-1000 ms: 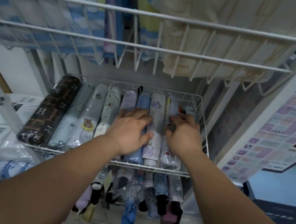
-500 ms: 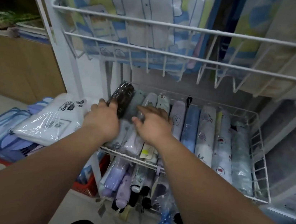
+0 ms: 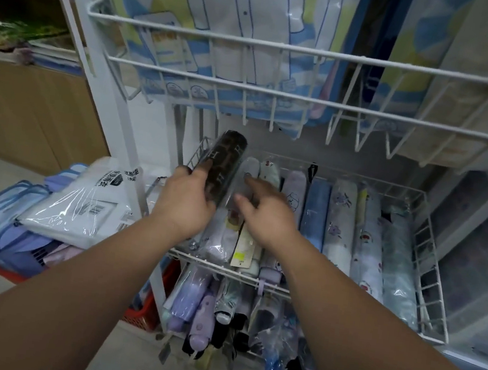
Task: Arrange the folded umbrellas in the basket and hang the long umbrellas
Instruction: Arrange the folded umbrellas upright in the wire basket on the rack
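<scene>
A white wire basket (image 3: pixel 427 289) holds a row of several folded umbrellas in clear sleeves. My left hand (image 3: pixel 185 198) grips the dark brown patterned umbrella (image 3: pixel 226 159) at the basket's left end and tilts its far end up. My right hand (image 3: pixel 266 215) rests with spread fingers on the pale grey umbrella (image 3: pixel 247 169) beside it. To the right lie a blue umbrella (image 3: pixel 315 213), a white flowered one (image 3: pixel 339 225) and a pale teal one (image 3: pixel 396 267). Below the basket hang more folded umbrellas (image 3: pixel 203 319).
An upper wire shelf (image 3: pixel 279 93) with packaged raincoats overhangs the basket. A white rack post (image 3: pixel 113 105) stands left of it. Packaged raincoats (image 3: pixel 79 203) are stacked on a red crate (image 3: pixel 145 311) on the floor at left. A wooden counter (image 3: pixel 28 113) stands beyond.
Both hands moved from the basket's right-middle umbrellas to its left end. My left hand took hold of the dark brown umbrella and raised its far end; the view turned left.
</scene>
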